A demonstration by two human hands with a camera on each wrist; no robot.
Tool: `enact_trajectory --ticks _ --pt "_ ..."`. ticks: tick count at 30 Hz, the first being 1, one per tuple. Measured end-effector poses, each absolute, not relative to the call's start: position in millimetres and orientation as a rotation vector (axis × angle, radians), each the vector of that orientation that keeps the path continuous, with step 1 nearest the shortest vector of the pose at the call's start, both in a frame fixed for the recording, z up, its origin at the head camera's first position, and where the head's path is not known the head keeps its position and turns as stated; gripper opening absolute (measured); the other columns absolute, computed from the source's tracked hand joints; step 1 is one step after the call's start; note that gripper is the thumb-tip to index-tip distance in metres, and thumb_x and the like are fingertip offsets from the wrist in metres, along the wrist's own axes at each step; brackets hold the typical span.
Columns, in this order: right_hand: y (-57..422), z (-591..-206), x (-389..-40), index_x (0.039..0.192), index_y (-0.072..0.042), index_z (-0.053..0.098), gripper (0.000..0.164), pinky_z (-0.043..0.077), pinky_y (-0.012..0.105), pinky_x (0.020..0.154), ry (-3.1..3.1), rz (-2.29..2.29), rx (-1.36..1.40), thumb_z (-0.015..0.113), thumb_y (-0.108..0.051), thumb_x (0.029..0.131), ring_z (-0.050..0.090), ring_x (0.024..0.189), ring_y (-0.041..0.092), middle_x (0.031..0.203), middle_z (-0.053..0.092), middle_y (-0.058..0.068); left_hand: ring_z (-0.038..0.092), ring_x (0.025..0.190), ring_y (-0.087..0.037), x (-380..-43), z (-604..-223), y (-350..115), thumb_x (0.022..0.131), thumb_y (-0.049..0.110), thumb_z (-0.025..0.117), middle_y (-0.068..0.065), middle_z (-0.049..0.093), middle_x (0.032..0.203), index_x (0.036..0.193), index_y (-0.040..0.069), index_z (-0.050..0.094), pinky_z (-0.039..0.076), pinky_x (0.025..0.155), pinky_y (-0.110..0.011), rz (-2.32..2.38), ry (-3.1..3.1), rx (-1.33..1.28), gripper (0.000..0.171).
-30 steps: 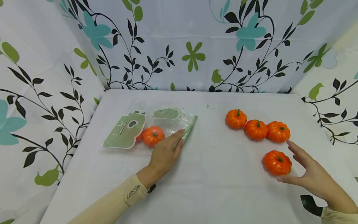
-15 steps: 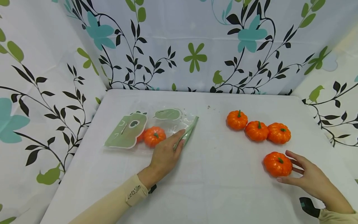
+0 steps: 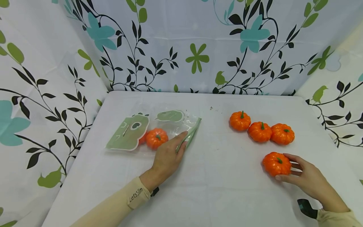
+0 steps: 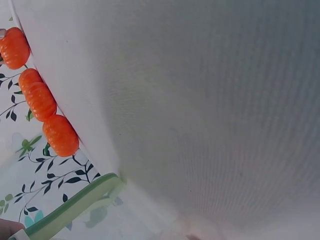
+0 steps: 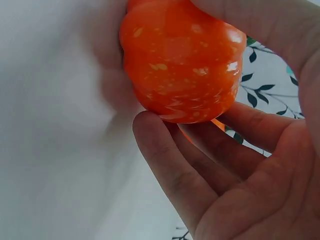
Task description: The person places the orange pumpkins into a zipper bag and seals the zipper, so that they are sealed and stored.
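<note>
My left hand (image 3: pixel 167 156) pinches the green opening edge (image 3: pixel 191 134) of a clear plastic bag with green cartoon printing (image 3: pixel 122 137). Inside the bag sits an orange toy pumpkin (image 3: pixel 157 138), and a second orange piece shows partly behind the print. The left wrist view catches the green strip (image 4: pixel 75 205) at its lower left. On the right, my right hand (image 3: pixel 310 179) grips a glossy orange pumpkin (image 3: pixel 275 163) from its right side, thumb in front and fingers behind. Up close in the right wrist view, that pumpkin (image 5: pixel 185 65) lies between thumb and fingers.
Three more pumpkins stand in a row farther back: a left one (image 3: pixel 239 121), a middle one (image 3: pixel 259 132) and a right one (image 3: pixel 282 134). Everything lies on a white-covered table (image 3: pixel 215 189). A curtain with leaf and flower prints (image 3: pixel 175 47) encloses the back and sides.
My right hand has closed in on the front pumpkin, taken hold of it and shifted it slightly left. The left hand and the bag stay in place.
</note>
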State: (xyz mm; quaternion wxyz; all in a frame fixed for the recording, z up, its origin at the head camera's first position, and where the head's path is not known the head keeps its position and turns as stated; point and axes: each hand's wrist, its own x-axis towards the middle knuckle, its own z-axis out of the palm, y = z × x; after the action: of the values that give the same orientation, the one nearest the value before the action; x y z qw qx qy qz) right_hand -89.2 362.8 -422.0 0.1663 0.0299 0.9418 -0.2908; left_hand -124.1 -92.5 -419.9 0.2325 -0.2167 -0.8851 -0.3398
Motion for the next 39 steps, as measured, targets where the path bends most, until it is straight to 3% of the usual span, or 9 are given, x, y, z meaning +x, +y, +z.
enact_trajectory --ticks 14,21,30,39 --pt "287 -409 -118 0.149 0.000 0.044 0.084 0.058 0.048 0.089 2.590 -1.188 -0.324 0.086 -0.030 0.082 0.058 0.120 0.046 0.146 0.049 0.024 0.069 0.110 -0.027 -122 -418 -92 0.091 0.006 0.075 -0.013 0.071 0.122 0.130 0.000 0.066 0.057 0.090 -0.037 -0.931 -2.436 -0.576 0.040" --pt "235 -411 -144 0.148 -0.004 0.047 0.085 0.055 0.045 0.095 2.508 -1.312 -0.430 0.089 -0.028 0.079 0.058 0.123 0.039 0.145 0.053 0.015 0.070 0.109 -0.026 -122 -418 -91 0.092 0.006 0.074 -0.012 0.072 0.120 0.128 0.000 0.068 0.058 0.089 -0.036 -0.920 -2.436 -0.563 0.037" --pt "165 -424 -168 0.149 -0.005 0.047 0.081 0.051 0.046 0.102 2.404 -1.371 -0.410 0.087 -0.030 0.082 0.058 0.125 0.033 0.144 0.054 0.012 0.069 0.111 -0.024 -122 -420 -94 0.094 0.004 0.071 -0.011 0.071 0.121 0.128 0.001 0.068 0.057 0.091 -0.036 -0.926 -2.435 -0.553 0.034" --pt "133 -430 -181 0.147 -0.006 0.050 0.080 0.052 0.046 0.100 2.415 -1.392 -0.432 0.088 -0.031 0.081 0.062 0.120 0.031 0.140 0.058 0.009 0.068 0.113 -0.023 -125 -420 -95 0.093 0.001 0.071 -0.012 0.070 0.124 0.130 -0.001 0.066 0.056 0.092 -0.034 -0.943 -2.401 -0.582 0.038"
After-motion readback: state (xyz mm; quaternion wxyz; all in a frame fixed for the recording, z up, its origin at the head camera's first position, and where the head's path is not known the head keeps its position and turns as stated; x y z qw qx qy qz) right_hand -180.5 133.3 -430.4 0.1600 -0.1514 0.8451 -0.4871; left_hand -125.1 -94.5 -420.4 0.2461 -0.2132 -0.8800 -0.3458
